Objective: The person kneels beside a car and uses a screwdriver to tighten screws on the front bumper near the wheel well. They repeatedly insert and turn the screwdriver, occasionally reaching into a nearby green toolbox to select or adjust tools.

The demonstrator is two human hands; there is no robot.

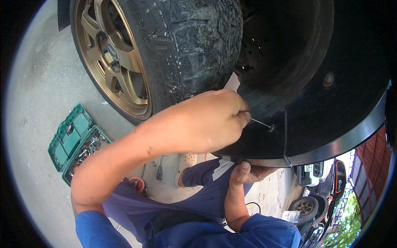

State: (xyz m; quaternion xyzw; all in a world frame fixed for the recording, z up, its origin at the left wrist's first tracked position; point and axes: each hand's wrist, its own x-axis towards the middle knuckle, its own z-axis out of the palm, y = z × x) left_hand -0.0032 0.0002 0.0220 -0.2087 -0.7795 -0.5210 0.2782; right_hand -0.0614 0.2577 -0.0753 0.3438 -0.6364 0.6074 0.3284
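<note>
My left hand [219, 120] is closed around a thin screwdriver [259, 122], its handle hidden in my fingers and its shaft reaching a fastener [271, 128] in the black wheel-arch liner [308, 111]. Lower right, my right hand [246, 172] grips the outer edge of the wheel arch [273, 162], thumb in sight and fingers partly hidden behind it. Just above my left forearm is a large muddy tyre [198, 45] on a bronze alloy wheel [124, 78], beside the dark inner wheel well [281, 49].
A green open toolbox [62, 149] with jumbled tools lies on the concrete floor [37, 82]. An orange ring-shaped item [138, 184] and a loose tool [159, 171] lie near my legs. Parked vehicles [314, 173] stand at right under a red roof [368, 161].
</note>
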